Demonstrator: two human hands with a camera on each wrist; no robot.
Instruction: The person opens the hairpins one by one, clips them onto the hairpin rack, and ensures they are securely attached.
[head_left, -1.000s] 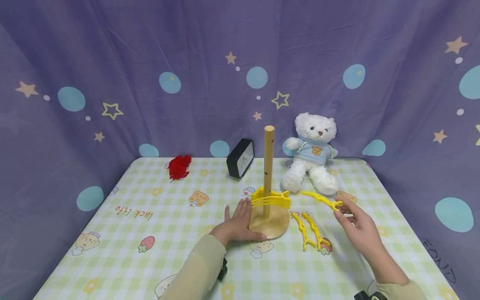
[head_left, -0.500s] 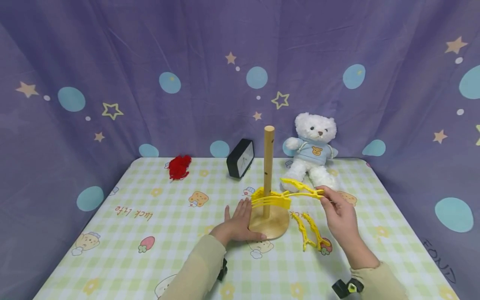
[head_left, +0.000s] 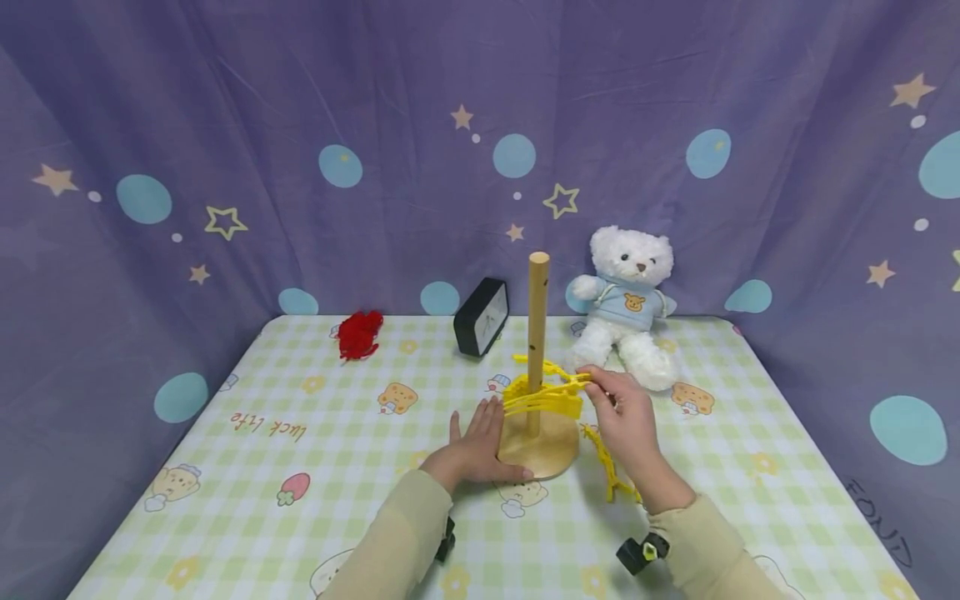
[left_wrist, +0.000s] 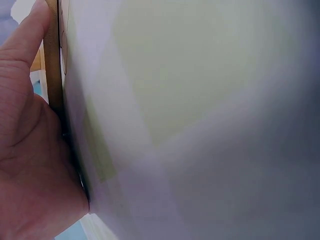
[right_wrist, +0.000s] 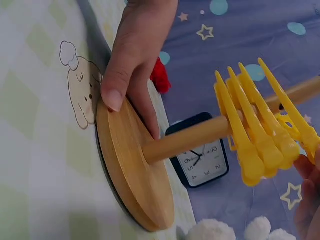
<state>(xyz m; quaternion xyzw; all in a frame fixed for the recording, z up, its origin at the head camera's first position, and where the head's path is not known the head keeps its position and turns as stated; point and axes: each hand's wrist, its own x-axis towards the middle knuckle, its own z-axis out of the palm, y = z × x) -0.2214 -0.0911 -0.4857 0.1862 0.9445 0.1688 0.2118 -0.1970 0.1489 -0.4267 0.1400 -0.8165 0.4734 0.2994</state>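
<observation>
My left hand (head_left: 476,450) lies flat against the left rim of a round wooden base (head_left: 551,450), fingers straight and thumb at its front edge. From the base rises an upright wooden post (head_left: 537,317). Several yellow alligator hair clips (right_wrist: 250,135) sit stacked low across the post. Just above them, my right hand (head_left: 624,421) pinches the end of another yellow hair clip (right_wrist: 288,100), squeezed so its two arms part around the post. On the table right of the base lies a loose yellow hair clip (head_left: 603,458); a second beside it is mostly hidden by my right hand.
A black clock (head_left: 482,318) stands behind the post. To its right sits a white teddy bear (head_left: 633,304) in a blue top. Red fuzzy material (head_left: 359,334) lies at the back left. A checked cloth (head_left: 247,508) covers the table, with a purple curtain behind.
My right hand has moved left with the pinched hair clip, from beside the bear's feet to the post, and the clip's arms have spread apart. My left hand stays on the base.
</observation>
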